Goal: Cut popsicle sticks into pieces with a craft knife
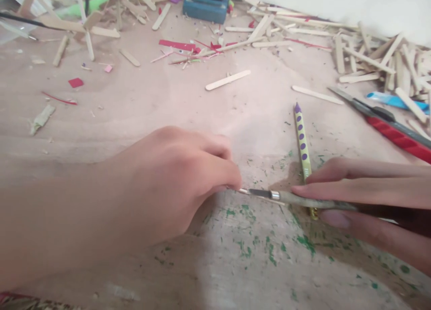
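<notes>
My left hand (188,175) rests on the table with its fingers curled and pinched. It presses down a thin wooden strip (276,202), mostly hidden by my fingers and the blade. A craft knife (303,199) with a pale handle and metal collar lies between the fingers and thumb of my right hand (367,193). Its blade points left, its tip close to my left fingertips and the strip. A yellow pencil with purple dots (302,139) lies beneath the knife handle, partly covered by my right hand.
A red and black utility knife (393,128) lies at right, below a heap of craft sticks (397,63). Single sticks (229,80), red scraps (177,45) and green flakes (244,247) are scattered about. A blue block (206,7) and a stick structure (85,25) stand behind.
</notes>
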`<state>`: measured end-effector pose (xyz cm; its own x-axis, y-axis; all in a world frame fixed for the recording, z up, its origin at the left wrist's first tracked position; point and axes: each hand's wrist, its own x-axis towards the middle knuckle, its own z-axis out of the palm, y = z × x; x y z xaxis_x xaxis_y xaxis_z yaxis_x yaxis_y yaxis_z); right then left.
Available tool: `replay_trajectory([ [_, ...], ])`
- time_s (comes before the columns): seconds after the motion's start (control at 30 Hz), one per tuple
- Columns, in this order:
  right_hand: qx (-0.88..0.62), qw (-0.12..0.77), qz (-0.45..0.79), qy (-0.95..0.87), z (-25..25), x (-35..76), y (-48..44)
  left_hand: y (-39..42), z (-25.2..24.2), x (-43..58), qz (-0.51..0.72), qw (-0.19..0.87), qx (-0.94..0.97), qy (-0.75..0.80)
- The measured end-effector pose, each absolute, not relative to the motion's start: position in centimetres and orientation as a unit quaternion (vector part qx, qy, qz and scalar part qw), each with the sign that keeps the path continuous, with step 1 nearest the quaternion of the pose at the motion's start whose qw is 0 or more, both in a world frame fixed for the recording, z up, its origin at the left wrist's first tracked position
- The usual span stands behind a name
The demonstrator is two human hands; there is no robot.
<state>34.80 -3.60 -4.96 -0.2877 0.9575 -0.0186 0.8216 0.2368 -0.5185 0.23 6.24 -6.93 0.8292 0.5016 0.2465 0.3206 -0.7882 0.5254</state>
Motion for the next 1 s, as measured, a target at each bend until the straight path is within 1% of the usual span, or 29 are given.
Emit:
replay_trajectory([
  [0.2,-0.579,0.112,0.215,-0.779,-4.7,34.9,-3.2,6.5,-6.9,0.2,0.19,0.232,0.927,0.224],
  [0.27,-0.584,0.124,0.212,-0.774,-4.8,35.2,-3.2,6.6,-6.9,0.1,0.188,0.232,0.927,0.226],
  [0.43,-0.611,0.233,0.208,-0.728,-6.0,34.6,-3.6,6.5,-7.2,0.2,0.194,0.23,0.928,0.219],
  [0.53,-0.615,0.265,0.202,-0.714,-6.9,34.3,-3.6,6.5,-7.3,0.3,0.193,0.23,0.929,0.217],
  [0.73,-0.606,0.271,0.189,-0.724,-7.6,34.9,-3.5,6.6,-7.0,0.1,0.192,0.23,0.93,0.215],
  [1.0,-0.577,0.262,0.171,-0.755,-7.3,34.9,-3.4,7.0,-7.3,0.5,0.196,0.24,0.928,0.205],
])
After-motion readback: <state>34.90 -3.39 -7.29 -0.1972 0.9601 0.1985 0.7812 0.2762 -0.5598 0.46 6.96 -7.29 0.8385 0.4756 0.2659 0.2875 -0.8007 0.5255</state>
